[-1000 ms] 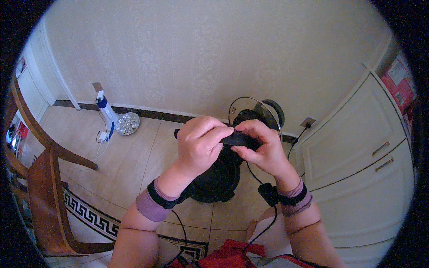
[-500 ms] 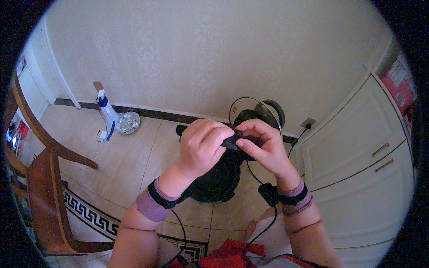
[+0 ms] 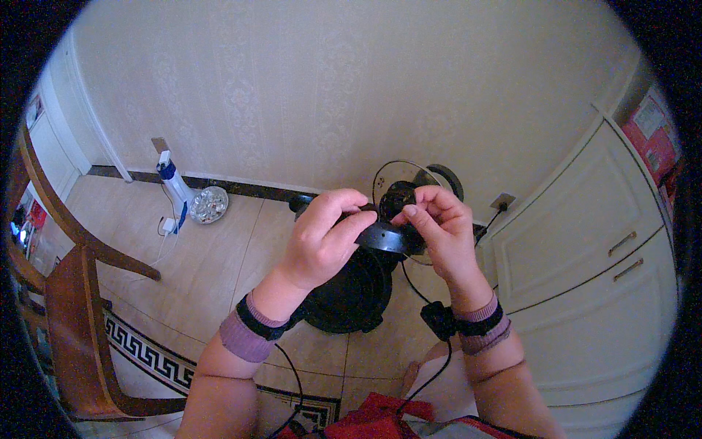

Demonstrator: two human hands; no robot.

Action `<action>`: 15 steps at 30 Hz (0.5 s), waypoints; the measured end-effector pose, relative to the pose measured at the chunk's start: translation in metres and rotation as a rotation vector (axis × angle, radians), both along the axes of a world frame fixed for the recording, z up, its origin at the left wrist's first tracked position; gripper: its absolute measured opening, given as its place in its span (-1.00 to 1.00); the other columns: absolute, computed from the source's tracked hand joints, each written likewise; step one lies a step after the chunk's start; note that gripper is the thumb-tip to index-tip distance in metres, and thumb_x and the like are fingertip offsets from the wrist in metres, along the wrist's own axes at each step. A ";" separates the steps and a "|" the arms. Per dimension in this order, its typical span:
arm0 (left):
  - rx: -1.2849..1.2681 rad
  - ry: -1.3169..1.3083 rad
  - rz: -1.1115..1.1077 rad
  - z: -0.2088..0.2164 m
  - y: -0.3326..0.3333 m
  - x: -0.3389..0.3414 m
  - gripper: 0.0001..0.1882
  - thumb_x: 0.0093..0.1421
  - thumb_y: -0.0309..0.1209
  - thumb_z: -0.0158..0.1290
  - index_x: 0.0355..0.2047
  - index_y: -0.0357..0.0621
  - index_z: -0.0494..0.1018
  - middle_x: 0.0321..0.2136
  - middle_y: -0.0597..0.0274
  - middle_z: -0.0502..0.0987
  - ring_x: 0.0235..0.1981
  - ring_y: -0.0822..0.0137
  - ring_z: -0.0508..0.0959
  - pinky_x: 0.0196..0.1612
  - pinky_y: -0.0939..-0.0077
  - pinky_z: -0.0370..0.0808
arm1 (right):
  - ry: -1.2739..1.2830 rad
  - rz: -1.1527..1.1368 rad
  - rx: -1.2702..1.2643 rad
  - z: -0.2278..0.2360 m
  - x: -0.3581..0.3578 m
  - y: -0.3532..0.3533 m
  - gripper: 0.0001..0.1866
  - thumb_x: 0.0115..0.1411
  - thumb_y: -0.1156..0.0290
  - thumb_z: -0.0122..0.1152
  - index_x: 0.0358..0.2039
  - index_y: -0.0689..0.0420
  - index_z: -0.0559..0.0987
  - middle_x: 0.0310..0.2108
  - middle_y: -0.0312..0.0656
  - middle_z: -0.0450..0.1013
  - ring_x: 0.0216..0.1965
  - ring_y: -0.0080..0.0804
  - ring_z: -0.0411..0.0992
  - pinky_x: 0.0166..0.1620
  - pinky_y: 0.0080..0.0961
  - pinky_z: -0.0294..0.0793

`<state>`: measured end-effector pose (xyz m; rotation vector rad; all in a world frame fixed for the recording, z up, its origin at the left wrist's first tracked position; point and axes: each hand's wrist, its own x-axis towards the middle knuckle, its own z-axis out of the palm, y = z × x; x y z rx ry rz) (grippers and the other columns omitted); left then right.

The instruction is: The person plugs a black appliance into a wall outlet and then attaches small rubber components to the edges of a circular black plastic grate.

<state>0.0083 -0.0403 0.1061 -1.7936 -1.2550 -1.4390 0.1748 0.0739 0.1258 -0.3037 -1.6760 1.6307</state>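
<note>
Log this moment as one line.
left hand: pinching black curved part | right hand: at its right end, grip unclear | below: black pot | left side: wooden chair

Low in the frame I see two purple cuffs (image 3: 484, 342), each with a black strap (image 3: 479, 323) around it. The right one has a black box (image 3: 436, 320) and a thin black wire (image 3: 447, 361). Red clothes (image 3: 365, 419) show at bottom middle.

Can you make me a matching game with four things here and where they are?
1. Brown chair
2. Round silvery thing
3. Black curved part
4. Pale cabinet

A. Between the left hand and right hand
B. Along the picture's right side
C. At the picture's far left
D. Beside the blue-and-white upright thing

Pairs: 1-C, 2-D, 3-A, 4-B
</note>
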 end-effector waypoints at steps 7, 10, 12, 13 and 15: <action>-0.012 0.093 0.086 0.017 -0.002 0.000 -0.85 -0.13 -0.55 0.15 -0.49 -0.12 0.44 -0.41 0.24 0.50 -0.40 0.20 0.53 -0.37 0.37 0.47 | -0.103 -0.112 0.209 0.003 0.000 -0.004 -0.89 0.13 0.59 0.24 -0.30 0.20 0.53 -0.40 -0.40 0.44 -0.34 -0.66 0.37 -0.22 -0.68 0.40; -0.036 0.084 0.081 0.013 -0.001 -0.001 -0.83 -0.13 -0.54 0.14 -0.48 -0.11 0.43 -0.44 0.25 0.50 -0.42 0.20 0.53 -0.39 0.37 0.46 | -0.132 -0.107 0.278 0.003 0.000 -0.003 -0.88 0.11 0.58 0.25 -0.30 0.23 0.54 -0.40 -0.37 0.46 -0.33 -0.64 0.39 -0.22 -0.66 0.41; -0.044 0.071 0.072 0.010 0.000 -0.002 -0.83 -0.14 -0.55 0.14 -0.48 -0.10 0.43 -0.46 0.26 0.49 -0.43 0.19 0.53 -0.40 0.36 0.45 | -0.152 -0.102 0.315 0.004 0.000 -0.002 -0.87 0.11 0.57 0.26 -0.30 0.24 0.54 -0.40 -0.35 0.47 -0.33 -0.63 0.40 -0.22 -0.64 0.41; -0.050 0.059 0.062 0.010 0.000 -0.002 -0.83 -0.14 -0.55 0.14 -0.48 -0.10 0.43 -0.48 0.27 0.48 -0.44 0.19 0.52 -0.41 0.35 0.44 | -0.176 -0.105 0.329 0.005 0.000 -0.002 -0.87 0.11 0.56 0.26 -0.30 0.24 0.55 -0.40 -0.31 0.49 -0.33 -0.60 0.41 -0.23 -0.63 0.42; -0.049 0.072 0.067 0.010 0.000 -0.002 -0.83 -0.14 -0.55 0.14 -0.48 -0.09 0.43 -0.50 0.28 0.47 -0.45 0.19 0.52 -0.42 0.35 0.44 | -0.198 -0.108 0.345 0.006 0.001 -0.001 -0.87 0.11 0.55 0.26 -0.30 0.24 0.56 -0.40 -0.28 0.50 -0.33 -0.58 0.43 -0.23 -0.61 0.43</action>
